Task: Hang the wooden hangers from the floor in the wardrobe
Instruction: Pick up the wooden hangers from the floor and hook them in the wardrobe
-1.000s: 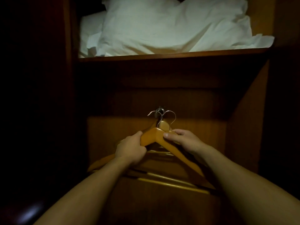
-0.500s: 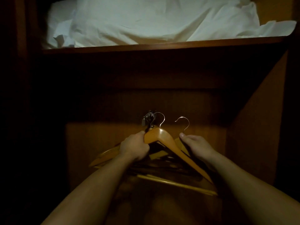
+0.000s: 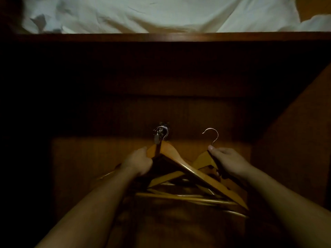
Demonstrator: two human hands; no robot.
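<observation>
My left hand grips a bundle of wooden hangers near their necks, their metal hooks bunched together above my fingers. My right hand holds a single wooden hanger by its neck, pulled off to the right of the bundle, with its silver hook upright and separate. The hangers' lower bars fan out below between my forearms. I stand facing the dark inside of the wooden wardrobe. No hanging rail shows in the shadow.
A wooden shelf edge runs across the top of the view, with white pillows and bedding on it. The wardrobe's right side wall slants in at the right. The left side is black shadow.
My right hand has drawn one hanger out of the bundle and moved it to the right, so its hook now stands apart. The view has moved closer to the wardrobe.
</observation>
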